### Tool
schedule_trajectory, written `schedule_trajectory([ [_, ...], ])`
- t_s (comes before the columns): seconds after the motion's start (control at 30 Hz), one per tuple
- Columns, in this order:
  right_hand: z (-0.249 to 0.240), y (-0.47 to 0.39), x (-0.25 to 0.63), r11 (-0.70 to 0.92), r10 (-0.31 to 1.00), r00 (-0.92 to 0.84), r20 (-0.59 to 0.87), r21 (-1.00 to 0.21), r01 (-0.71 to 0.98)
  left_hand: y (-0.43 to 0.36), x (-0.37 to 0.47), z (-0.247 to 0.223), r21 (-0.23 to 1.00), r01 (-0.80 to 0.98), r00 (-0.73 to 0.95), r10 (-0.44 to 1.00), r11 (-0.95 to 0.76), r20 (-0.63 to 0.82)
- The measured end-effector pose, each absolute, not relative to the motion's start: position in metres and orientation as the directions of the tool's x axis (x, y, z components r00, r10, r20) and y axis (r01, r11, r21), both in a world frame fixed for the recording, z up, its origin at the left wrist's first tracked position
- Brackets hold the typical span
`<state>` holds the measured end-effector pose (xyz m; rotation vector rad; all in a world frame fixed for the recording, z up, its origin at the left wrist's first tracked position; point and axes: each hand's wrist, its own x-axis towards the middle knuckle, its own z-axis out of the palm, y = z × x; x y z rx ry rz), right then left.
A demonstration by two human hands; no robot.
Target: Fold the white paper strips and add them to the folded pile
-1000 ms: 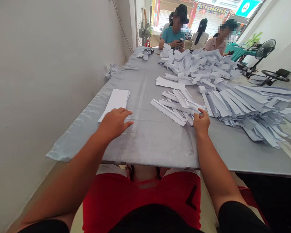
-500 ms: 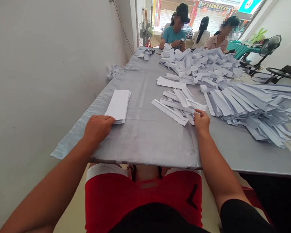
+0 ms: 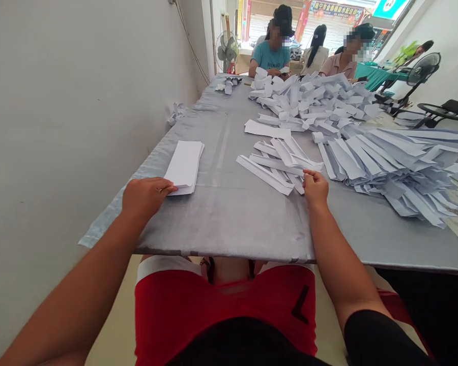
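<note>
Pinching: left hand (image 3: 148, 197) has the near-left corner of the flat paper stack (image 3: 183, 161), left side of table (image 3: 229, 223). Against a second ago: no open hover over it; near edge now bends up, apparently parting from layers below. Right hand (image 3: 316, 189): curled by folded strips (image 3: 269, 172), little changed; cannot tell whether gripping one.

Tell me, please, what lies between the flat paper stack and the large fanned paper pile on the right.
In the head view, a loose group of folded paper strips lies between them on the grey cloth, with the right hand at its near right edge.
</note>
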<state>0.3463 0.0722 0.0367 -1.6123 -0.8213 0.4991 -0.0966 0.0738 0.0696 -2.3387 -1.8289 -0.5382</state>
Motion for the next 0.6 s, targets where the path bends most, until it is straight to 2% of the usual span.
schedule_trajectory([
  [0.1,0.039,0.073,0.347,-0.033,0.742,0.656,0.141,-0.969,0.245,0.07,-0.087,0.076,0.106,0.939,0.231,0.826,-0.328,0.514],
  [0.2,0.047,0.067,0.341,0.057,0.721,0.617,0.316,-0.914,0.402,0.053,-0.062,0.082,0.059,0.894,0.325,0.732,-0.444,0.599],
  [0.27,0.057,0.057,0.33,0.144,0.722,0.493,0.486,-0.802,0.58,0.037,-0.037,0.083,0.0,0.819,0.466,0.665,-0.574,0.584],
  [0.33,0.066,0.042,0.313,0.252,0.797,0.245,0.552,-0.673,0.695,0.022,-0.01,0.079,-0.065,0.704,0.624,0.572,-0.707,0.532],
  [0.4,0.071,0.023,0.295,0.391,0.865,-0.064,0.497,-0.589,0.707,0.011,0.014,0.07,-0.108,0.613,0.729,0.508,-0.782,0.46],
  [0.47,0.068,0.004,0.278,0.538,0.842,-0.372,0.391,-0.545,0.643,0.005,0.03,0.055,-0.086,0.561,0.766,0.478,-0.823,0.429],
  [0.53,0.057,-0.011,0.265,0.599,0.797,-0.509,0.325,-0.532,0.599,0.003,0.037,0.039,-0.021,0.533,0.78,0.482,-0.846,0.4],
  [0.6,0.043,-0.02,0.258,0.606,0.786,-0.548,0.288,-0.537,0.587,0.002,0.039,0.025,0.058,0.528,0.772,0.508,-0.847,0.382],
])
